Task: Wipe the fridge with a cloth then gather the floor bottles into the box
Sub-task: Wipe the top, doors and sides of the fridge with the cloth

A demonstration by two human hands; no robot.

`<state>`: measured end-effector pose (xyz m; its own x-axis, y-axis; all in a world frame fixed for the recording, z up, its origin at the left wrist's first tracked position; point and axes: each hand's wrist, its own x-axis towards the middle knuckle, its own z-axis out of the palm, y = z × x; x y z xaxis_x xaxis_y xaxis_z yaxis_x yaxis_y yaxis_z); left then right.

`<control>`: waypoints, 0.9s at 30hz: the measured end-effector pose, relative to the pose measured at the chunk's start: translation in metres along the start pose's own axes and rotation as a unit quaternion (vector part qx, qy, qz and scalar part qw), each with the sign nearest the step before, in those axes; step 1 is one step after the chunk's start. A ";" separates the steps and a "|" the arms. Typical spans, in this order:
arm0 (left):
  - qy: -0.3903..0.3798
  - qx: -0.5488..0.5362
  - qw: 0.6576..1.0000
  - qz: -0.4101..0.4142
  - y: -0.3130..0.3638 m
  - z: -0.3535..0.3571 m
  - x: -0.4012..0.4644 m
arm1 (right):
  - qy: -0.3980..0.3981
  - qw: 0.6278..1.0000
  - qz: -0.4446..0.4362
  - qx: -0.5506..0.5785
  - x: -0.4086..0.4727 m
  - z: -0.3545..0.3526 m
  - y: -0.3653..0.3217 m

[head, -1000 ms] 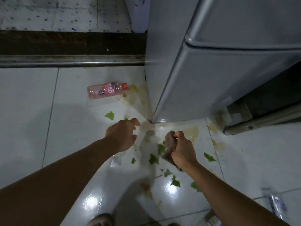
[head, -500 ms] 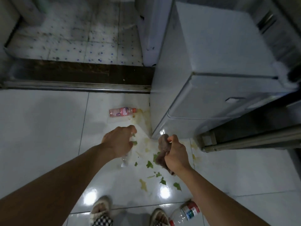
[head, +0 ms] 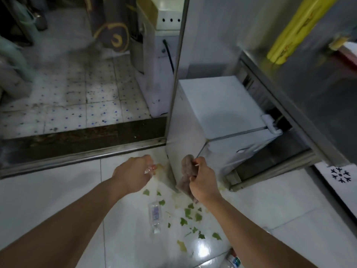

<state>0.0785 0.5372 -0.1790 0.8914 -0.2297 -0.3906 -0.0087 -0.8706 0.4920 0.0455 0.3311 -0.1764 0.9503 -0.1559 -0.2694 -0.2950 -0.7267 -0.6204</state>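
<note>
I count three bottles on the white tiled floor point(head: 58, 200), all placed here against the small white fridge point(head: 218, 105). A clear bottle point(head: 155, 213) lies on its side in front of the fridge's near corner, cap toward me. A pink bottle point(head: 150, 168) shows only as a sliver just left of that corner, mostly hidden behind my left hand point(head: 133, 174). A third bottle with a red and white label point(head: 233, 260) sits well in front of the fridge at the bottom edge, partly cut off by my right forearm.

One cloth point(head: 187, 172), brownish and bunched, is clamped in my right hand point(head: 202, 182), fingers curled tight around it, right against the fridge's near corner. My left hand's fingers curl downward over the pink bottle; I cannot tell whether they grip it.

Green leaf scraps point(head: 190, 215) and yellowish stains litter the floor before the fridge. Left of it runs a metal door threshold point(head: 81, 155); a yellow cloth point(head: 297, 29) hangs above on the right.
</note>
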 end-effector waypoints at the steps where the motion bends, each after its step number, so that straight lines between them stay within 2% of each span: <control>1: 0.002 -0.002 1.000 0.000 0.005 -0.011 0.002 | 0.010 1.000 -0.001 0.002 0.001 -0.008 -0.008; 8: -0.003 0.034 0.999 0.042 0.049 -0.071 0.033 | 0.067 0.997 0.012 0.040 0.031 -0.068 -0.045; 15: -0.017 0.060 0.994 0.090 0.085 -0.113 0.079 | 0.136 0.987 0.045 0.070 0.071 -0.110 -0.052; 22: -0.030 0.052 0.986 0.158 0.103 -0.142 0.152 | 0.180 0.973 0.118 0.083 0.112 -0.117 -0.059; 27: -0.077 0.086 0.965 0.236 0.100 -0.155 0.209 | 0.236 0.950 0.186 0.090 0.130 -0.101 -0.070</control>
<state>0.3342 0.4692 -0.0906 0.6914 -0.6693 -0.2721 -0.4844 -0.7088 0.5128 0.1992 0.2938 -0.0938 0.7039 -0.6920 -0.1605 -0.5904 -0.4442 -0.6739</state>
